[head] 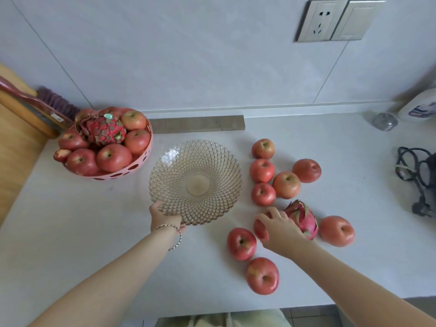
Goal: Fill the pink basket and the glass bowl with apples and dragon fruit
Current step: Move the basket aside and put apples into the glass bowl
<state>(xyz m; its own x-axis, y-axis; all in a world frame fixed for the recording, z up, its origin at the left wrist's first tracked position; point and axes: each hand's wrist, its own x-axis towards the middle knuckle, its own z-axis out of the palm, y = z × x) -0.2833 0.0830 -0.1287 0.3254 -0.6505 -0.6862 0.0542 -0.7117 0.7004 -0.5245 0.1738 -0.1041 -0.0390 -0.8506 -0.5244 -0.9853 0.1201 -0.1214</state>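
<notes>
The pink basket point(132, 169) sits at the far left corner of the bench point(70, 232), heaped with apples and topped by a basket dragon fruit point(102, 129), so it looks done. The glass bowl point(212, 159) stands mid-bench with nothing in it. The left hand point(165, 218) grips its near rim, fingers curled at the edge. The right hand point(280, 230) is cupped over one apple point(260, 230) towards the bench's near right, fingers bent round it; whether the fruit has left the surface I cannot tell. Just beside that hand lies the loose dragon fruit point(304, 220), and eight loose apples point(286, 184) are scattered around it on the right half.

The apples are probably firm, smooth and moderately heavy. They roll readily, so a grasp from above across the widest part suits them. The dragon fruit looks bulkier, with soft scales that bend, and is best cradled by the body rather than the leafy tips. The bowl is brittle and shallow, and fruit should be set down low in its centre, never dropped. It may slide on the smooth bench unless steadied at the rim
</notes>
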